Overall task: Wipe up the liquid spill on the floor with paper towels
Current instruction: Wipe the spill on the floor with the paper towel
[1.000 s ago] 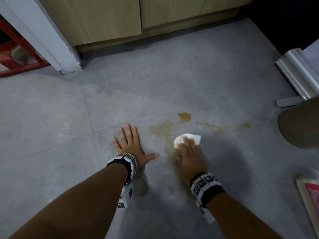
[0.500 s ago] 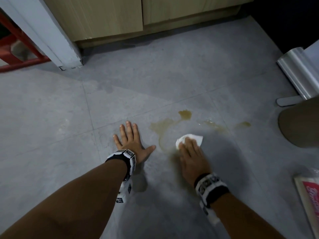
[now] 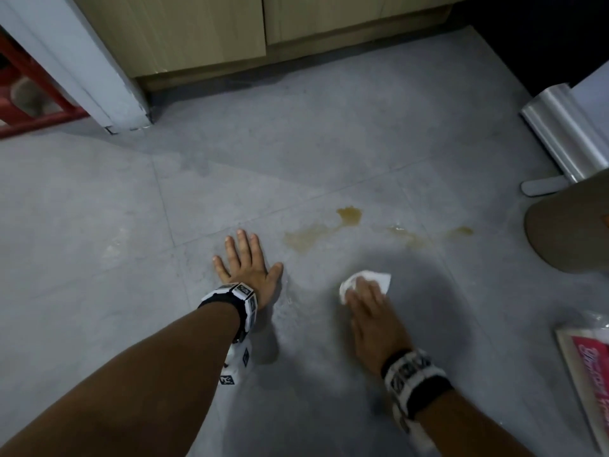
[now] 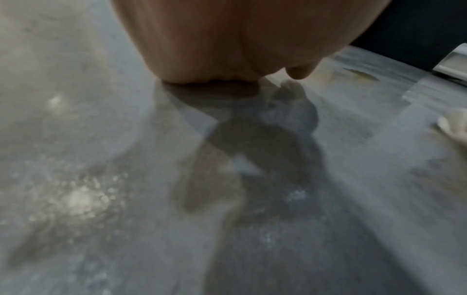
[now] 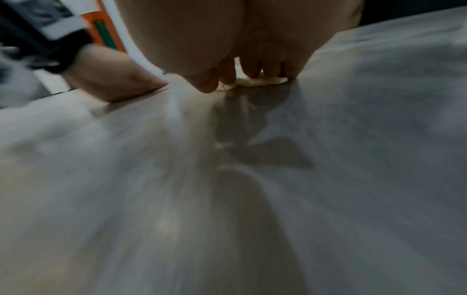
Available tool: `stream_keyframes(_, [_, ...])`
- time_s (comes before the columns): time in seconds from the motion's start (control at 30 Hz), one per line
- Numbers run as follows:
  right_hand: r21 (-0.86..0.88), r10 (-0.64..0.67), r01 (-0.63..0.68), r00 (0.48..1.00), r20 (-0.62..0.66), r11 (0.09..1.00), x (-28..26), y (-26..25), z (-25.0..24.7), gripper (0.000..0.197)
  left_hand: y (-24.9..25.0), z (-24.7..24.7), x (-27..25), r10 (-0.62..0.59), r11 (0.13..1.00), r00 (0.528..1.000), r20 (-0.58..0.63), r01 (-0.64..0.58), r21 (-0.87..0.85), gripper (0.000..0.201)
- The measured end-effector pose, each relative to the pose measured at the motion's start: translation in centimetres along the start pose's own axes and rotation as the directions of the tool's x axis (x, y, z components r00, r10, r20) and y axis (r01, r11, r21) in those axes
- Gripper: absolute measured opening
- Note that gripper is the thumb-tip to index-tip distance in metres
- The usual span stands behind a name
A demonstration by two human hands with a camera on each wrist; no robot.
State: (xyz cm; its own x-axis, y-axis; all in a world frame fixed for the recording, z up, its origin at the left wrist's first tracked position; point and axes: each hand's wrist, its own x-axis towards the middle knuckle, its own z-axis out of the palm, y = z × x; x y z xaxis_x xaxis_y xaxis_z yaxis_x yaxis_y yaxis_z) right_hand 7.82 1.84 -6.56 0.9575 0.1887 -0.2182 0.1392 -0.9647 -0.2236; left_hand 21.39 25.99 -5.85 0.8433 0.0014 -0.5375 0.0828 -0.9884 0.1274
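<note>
A yellow-brown liquid spill (image 3: 316, 237) lies on the grey tiled floor, with smaller patches (image 3: 458, 231) to its right. My right hand (image 3: 365, 298) presses a crumpled white paper towel (image 3: 379, 279) flat against the floor, below and right of the main spill. In the right wrist view the fingers (image 5: 252, 69) bear down on the damp, yellowed towel (image 5: 255, 82). My left hand (image 3: 245, 262) lies palm-down on the floor with fingers spread, left of the spill, holding nothing. The left wrist view shows the palm (image 4: 227, 49) on the floor and the towel (image 4: 454, 127) at the far right.
Wooden cabinets (image 3: 204, 28) and a white post (image 3: 99, 77) stand at the back. A metal cylinder (image 3: 566, 133) and a tan rounded object (image 3: 573, 232) sit on the right. A pack with pink print (image 3: 590, 367) lies at the lower right edge.
My right hand has dragged the paper towel toward me and to the right, out of the main spill; the brown streak under it is gone. The left hand has stayed put.
</note>
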Motion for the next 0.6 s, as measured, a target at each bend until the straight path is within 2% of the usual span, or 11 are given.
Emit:
stream_keyframes(0.07, [0.043,0.181,-0.179,0.982,-0.049,0.983,3.7,-0.4,-1.0,0.059,0.2,0.0,0.0,-0.002,1.0,1.0,0.005,0.002,-0.004,0.082])
stream_keyframes(0.1, [0.084,0.238,-0.233,0.97,-0.042,0.969,5.5,-1.8,-1.6,0.062,0.2,0.2,0.0,-0.001,1.0,1.0,0.007,0.001,-0.004,0.081])
stream_keyframes(0.13, [0.106,0.239,-0.233,0.97,-0.049,0.967,6.7,-3.7,-1.8,0.062,0.2,0.3,0.1,-0.004,1.0,1.0,0.003,0.004,-0.006,0.081])
stream_keyframes(0.2, [0.103,0.101,-0.095,0.993,-0.059,0.99,6.9,-7.6,-1.3,0.058,0.0,0.3,0.1,-0.012,1.0,0.999,-0.044,0.012,-0.01,0.08])
stream_keyframes(0.27, [0.101,-0.051,0.045,0.997,0.059,0.994,4.0,-9.7,-0.6,0.059,-0.1,0.3,0.2,-0.009,1.0,0.999,-0.037,0.008,-0.013,0.079])
stream_keyframes(0.37, [0.081,-0.209,0.209,0.978,-0.008,0.974,0.2,-7.0,0.0,0.052,0.1,0.4,0.3,-0.006,1.0,1.0,-0.01,0.006,-0.027,0.078])
stream_keyframes(0.4, [0.068,-0.2,0.202,0.979,-0.043,0.977,0.2,-5.5,0.1,0.05,0.1,0.3,0.4,-0.011,1.0,1.0,-0.027,0.01,-0.021,0.078])
stream_keyframes(0.47, [0.048,-0.063,0.065,0.998,-0.03,0.997,2.5,-4.0,-0.5,0.05,-0.2,0.4,0.4,-0.008,1.0,0.999,-0.039,0.007,-0.019,0.079])
stream_keyframes(0.53, [0.07,0.084,-0.082,0.996,-0.029,0.994,5.9,-5.3,-1.5,0.055,-0.3,0.3,0.0,0.033,0.997,0.999,-0.017,-0.034,-0.067,0.08])
stream_keyframes(0.6, [0.112,0.106,-0.109,0.994,0.028,0.988,8.8,-8.4,-1.8,0.062,-0.2,0.0,-0.2,0.044,0.993,0.999,-0.012,-0.045,-0.107,0.081])
